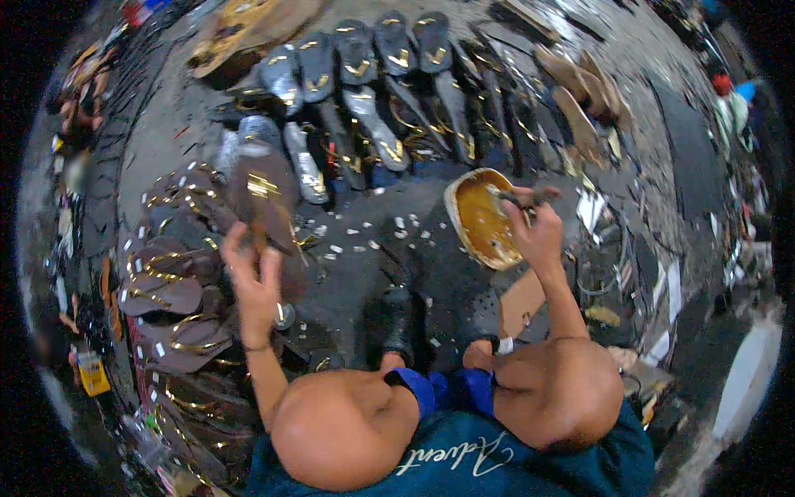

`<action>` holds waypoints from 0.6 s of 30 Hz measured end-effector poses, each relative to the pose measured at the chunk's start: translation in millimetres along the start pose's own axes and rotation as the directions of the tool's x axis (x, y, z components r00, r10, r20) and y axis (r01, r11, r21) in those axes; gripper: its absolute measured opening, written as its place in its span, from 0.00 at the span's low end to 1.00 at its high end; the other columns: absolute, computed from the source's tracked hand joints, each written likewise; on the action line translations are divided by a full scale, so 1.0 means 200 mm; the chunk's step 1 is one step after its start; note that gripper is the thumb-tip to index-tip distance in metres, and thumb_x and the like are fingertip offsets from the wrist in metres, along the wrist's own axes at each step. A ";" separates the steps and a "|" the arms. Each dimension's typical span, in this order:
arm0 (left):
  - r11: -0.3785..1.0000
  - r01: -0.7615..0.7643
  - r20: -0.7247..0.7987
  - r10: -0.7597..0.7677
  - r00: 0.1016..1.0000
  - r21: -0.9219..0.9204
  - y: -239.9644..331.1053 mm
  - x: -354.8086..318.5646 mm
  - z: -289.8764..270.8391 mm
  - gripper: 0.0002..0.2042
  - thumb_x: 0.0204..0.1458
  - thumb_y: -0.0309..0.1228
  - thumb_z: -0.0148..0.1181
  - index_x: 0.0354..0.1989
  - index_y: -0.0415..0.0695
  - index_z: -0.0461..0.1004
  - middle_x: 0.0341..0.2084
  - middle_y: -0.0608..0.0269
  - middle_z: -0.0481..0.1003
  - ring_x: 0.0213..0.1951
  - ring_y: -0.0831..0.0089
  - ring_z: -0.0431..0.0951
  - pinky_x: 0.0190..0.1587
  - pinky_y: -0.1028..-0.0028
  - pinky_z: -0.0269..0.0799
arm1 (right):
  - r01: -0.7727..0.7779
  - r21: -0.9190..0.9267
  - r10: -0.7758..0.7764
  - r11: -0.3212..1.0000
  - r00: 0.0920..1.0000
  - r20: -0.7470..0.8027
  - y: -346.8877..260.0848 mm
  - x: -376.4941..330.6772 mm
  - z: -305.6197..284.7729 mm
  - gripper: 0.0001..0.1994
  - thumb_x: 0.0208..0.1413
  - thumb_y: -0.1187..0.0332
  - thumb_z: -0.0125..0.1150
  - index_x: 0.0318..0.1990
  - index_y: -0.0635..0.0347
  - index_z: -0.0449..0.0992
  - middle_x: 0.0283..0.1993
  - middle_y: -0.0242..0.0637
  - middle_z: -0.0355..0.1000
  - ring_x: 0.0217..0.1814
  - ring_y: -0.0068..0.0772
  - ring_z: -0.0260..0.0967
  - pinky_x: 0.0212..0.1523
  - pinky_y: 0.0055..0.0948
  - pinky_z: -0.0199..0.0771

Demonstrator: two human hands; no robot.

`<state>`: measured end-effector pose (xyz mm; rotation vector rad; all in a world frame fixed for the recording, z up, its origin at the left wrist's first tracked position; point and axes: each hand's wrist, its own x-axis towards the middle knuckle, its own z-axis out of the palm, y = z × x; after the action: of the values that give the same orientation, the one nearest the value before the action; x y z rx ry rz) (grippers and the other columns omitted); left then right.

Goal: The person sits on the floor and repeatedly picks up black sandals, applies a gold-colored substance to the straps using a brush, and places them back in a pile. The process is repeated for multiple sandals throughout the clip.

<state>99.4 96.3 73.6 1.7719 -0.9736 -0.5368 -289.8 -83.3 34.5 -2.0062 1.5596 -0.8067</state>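
Note:
At the left, my left hand (255, 286) grips the near end of a dark brown flip-flop (263, 186), thumb and fingers on either side of it. Gold trim shows on that flip-flop, smeared by motion. My right hand (537, 228) is closed on a dark-handled brush (530, 197), whose pale head reaches over the glue tub (452, 207). This cut-down tub has a whitish crusted rim and amber glue inside. Beside my left forearm lie several brown sandals (166, 302) with gold straps, small white tags on some of them.
Rows of black sandals (356, 51) with gold straps stand across the far side. Tan soles (575, 116) are piled at the far right. White scraps (400, 222) litter the dark ground ahead of my black shoes (399, 319). A brown board piece (522, 308) lies near my right knee.

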 end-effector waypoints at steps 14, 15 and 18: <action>0.932 -0.236 0.330 0.139 0.934 0.275 -0.44 -0.50 0.53 0.24 0.52 0.34 0.62 0.56 0.39 0.68 0.61 0.45 0.62 0.66 0.48 0.57 0.65 0.56 0.54 | 0.123 -0.450 0.044 0.885 0.938 0.343 -0.01 -0.25 -0.23 0.16 0.50 0.58 0.64 0.33 0.64 0.73 0.31 0.53 0.72 0.36 0.57 0.70 0.38 0.51 0.70; 0.904 -0.302 0.405 0.164 0.899 0.304 -0.45 -0.43 0.62 0.26 0.53 0.37 0.61 0.59 0.40 0.66 0.63 0.46 0.58 0.68 0.48 0.53 0.66 0.54 0.49 | 0.069 -0.542 0.226 0.838 0.859 0.459 0.01 -0.25 -0.31 0.17 0.49 0.57 0.65 0.32 0.64 0.72 0.32 0.53 0.73 0.35 0.58 0.71 0.39 0.48 0.71; 0.800 -0.414 0.522 0.150 0.840 0.435 -0.46 -0.27 0.70 0.32 0.53 0.45 0.59 0.65 0.43 0.61 0.69 0.47 0.49 0.70 0.48 0.45 0.69 0.50 0.38 | -0.062 -0.425 0.372 0.903 0.608 0.702 0.02 -0.28 -0.36 0.19 0.49 0.54 0.66 0.31 0.64 0.72 0.32 0.54 0.73 0.35 0.57 0.72 0.38 0.44 0.72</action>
<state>0.2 79.4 -70.0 1.9529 -1.8579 -0.5326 -352.0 -30.6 74.5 -1.9143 1.4053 0.4799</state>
